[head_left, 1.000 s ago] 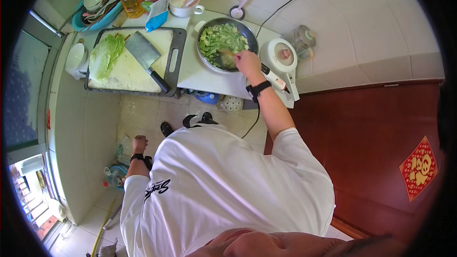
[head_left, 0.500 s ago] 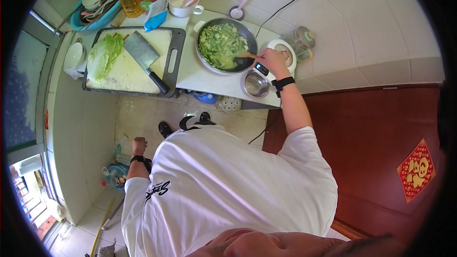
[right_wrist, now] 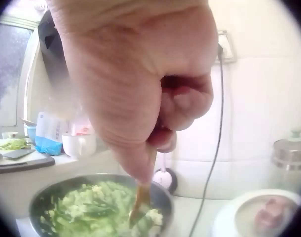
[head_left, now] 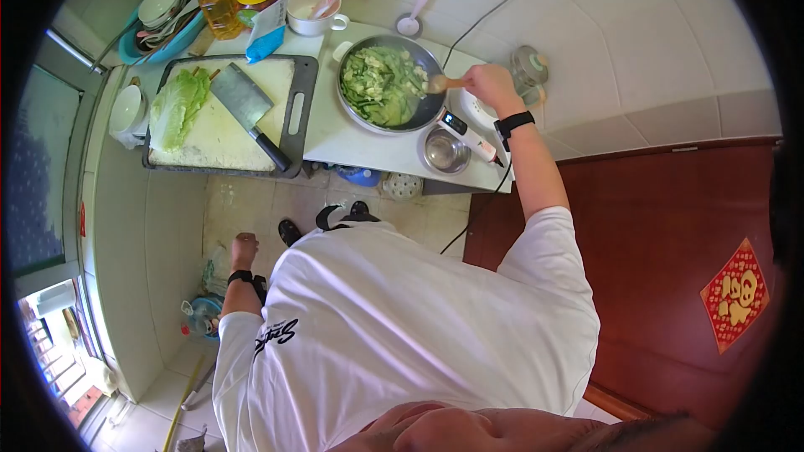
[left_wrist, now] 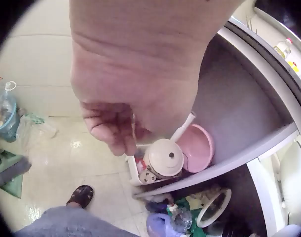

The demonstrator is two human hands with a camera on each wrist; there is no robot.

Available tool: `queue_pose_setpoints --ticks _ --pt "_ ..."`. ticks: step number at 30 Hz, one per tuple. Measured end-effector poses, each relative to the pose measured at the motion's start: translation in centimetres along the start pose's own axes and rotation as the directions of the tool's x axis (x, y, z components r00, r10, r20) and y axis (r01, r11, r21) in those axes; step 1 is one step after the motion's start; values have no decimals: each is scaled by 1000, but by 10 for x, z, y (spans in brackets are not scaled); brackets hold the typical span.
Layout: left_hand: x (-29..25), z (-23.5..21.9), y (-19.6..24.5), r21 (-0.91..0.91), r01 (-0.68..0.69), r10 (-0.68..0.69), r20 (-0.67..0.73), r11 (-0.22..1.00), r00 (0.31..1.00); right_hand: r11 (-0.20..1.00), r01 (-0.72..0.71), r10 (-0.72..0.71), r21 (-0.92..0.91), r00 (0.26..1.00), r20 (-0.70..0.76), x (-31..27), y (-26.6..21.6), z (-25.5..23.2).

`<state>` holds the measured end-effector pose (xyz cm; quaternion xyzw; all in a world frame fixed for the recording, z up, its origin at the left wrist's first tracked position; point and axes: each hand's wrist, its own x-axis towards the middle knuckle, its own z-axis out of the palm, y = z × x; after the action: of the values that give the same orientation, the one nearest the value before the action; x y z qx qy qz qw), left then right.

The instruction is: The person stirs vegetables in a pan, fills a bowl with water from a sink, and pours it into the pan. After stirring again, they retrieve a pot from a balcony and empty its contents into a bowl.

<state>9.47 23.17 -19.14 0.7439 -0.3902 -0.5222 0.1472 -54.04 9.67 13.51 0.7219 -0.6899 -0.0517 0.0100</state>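
Observation:
My right hand (head_left: 494,88) grips the handle of a wooden spatula (head_left: 450,84). The spatula's blade dips into chopped greens with pale bits (head_left: 377,79) at the right side of a round pan (head_left: 432,107). Seen from the right wrist, fingers curl about the handle and the blade (right_wrist: 142,200) slopes down into the food. Low beside the body hangs my left hand (head_left: 244,249), its fingers loosely curled in the left wrist view and holding nothing.
Left of the pan, a cutting board (head_left: 276,84) bears a cleaver (head_left: 243,96) and lettuce (head_left: 180,109). A steel bowl (head_left: 446,151) stands near the counter edge, beside the pan's white handle (head_left: 471,136). A black cord (head_left: 486,21) runs from the wall socket.
The right hand with the spatula has moved right, from over the pan to beyond its right rim. The steel bowl has come into sight. The left hand stays at the side.

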Motion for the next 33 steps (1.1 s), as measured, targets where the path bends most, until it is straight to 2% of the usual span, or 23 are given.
queue_pose_setpoints --ticks 3,5,6,8,11,12,13,15,16,18,19,21,22,24,26,27,29,31,33 --pt "-3 -5 -15 5 55 -55 -6 998 998 998 -38 40 -44 997 60 11 13 26" --pt "-9 -9 -16 18 104 -103 -26 994 994 978 -77 80 194 997 -5 20 10 50" --pt "-12 -11 -15 29 151 -150 -41 988 988 978 -70 73 196 997 -9 24 5 63" --pt "-16 -13 -20 10 161 -160 -49 987 986 917 -36 95 398 987 -129 29 -10 83" --pt "-20 -14 -16 -32 152 -154 -66 988 986 910 11 47 415 991 -129 32 -27 74" --pt "-22 -14 -15 -52 136 -139 -74 989 987 924 68 -11 376 988 -152 30 -26 66" --pt "-21 -13 -17 -52 137 -141 -75 989 987 924 70 -13 377 988 -151 28 -24 55" --pt "-19 -10 -22 -53 116 -120 -93 992 988 931 195 -136 309 970 -202 19 -18 29" --pt "-22 -9 -20 -54 117 -122 -92 992 988 931 196 -138 308 970 -202 14 -14 17" --pt "-30 -7 -14 -16 130 -131 -83 991 988 977 42 -56 209 996 62 3 -8 -1" --pt "-28 -7 -18 -21 130 -131 -86 991 988 977 48 -61 208 996 60 1 -1 2" --pt "-29 -5 -27 -116 128 -138 -83 985 987 991 36 -68 129 963 260 -8 10 23" --pt "-28 -6 -29 -118 129 -139 -82 985 987 981 -63 22 182 975 222 -16 3 35" --pt "-26 -7 -31 -93 199 -207 -75 975 976 913 -132 90 386 988 123 -20 -17 61" --pt "-26 -6 -31 -69 202 -206 -53 977 977 791 -180 193 584 980 41 -11 -44 95" --pt "-25 -8 -30 -43 202 -203 -35 978 978 787 -147 221 599 974 -51 -1 -53 118" --pt "-16 -8 -28 -34 163 -164 -18 986 986 755 -260 331 602 944 -7 7 -75 101" --pt "-10 -13 -16 -25 120 -120 -2 992 993 777 -219 304 590 951 -48 8 -71 87" --pt "-7 -13 1 -33 33 -35 -60 999 998 804 -179 277 568 957 -91 9 -64 67"
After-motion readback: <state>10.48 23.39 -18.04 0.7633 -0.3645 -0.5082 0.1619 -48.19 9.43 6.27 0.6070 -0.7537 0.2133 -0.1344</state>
